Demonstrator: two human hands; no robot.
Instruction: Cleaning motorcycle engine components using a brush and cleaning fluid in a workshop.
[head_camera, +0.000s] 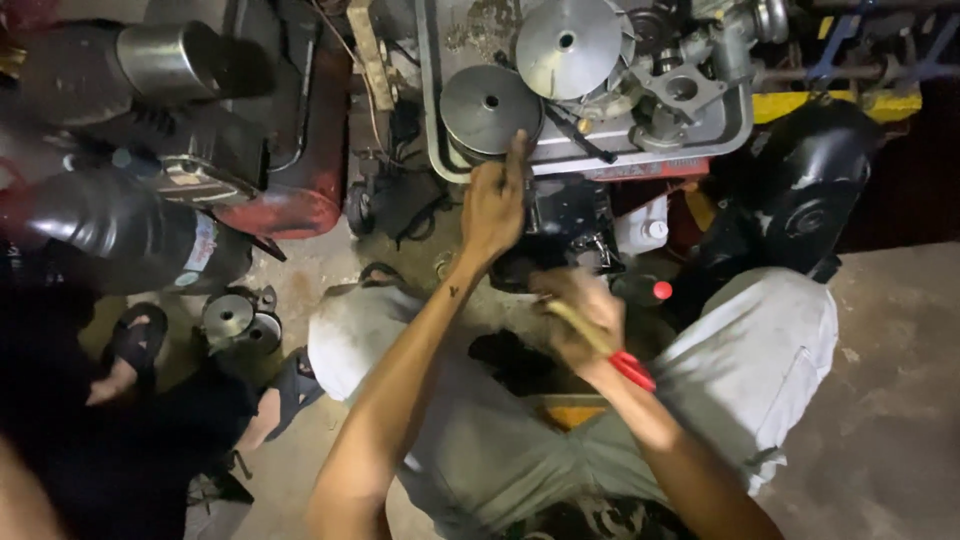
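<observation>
A: Start nearest. What is closest to the camera?

B: The person's own knees in pale grey trousers (740, 370), squatting on the concrete floor (890, 400). Both bare forearms reach away from the camera.

A: And the right hand?

B: The right hand (580, 318) is nearer, its grip pressed together around a tool with a yellowish shaft (578, 325); a red handle end (632, 370) sticks out at the wrist side. The working tip is hidden behind the fingers.

A: The left hand?

B: The left hand (493, 208) is farther out, fingers stretched straight and lying against the near edge of a grey metal tray (437, 120). Its grip is spread, pinching nothing; the fingertips touch a round grey pulley disc (490, 105) in the tray's left part.

A: What sits between the hands?

B: A dark engine block (565, 225), just beyond the right hand, with a small red cap (662, 291) at its right.

A: Farther still?

B: A larger dished disc (570, 45) in the tray, far side. On the left, a red body panel (300, 190) and a chrome-tipped exhaust (175, 60). Near left, another person's sandalled foot (130, 350).
</observation>
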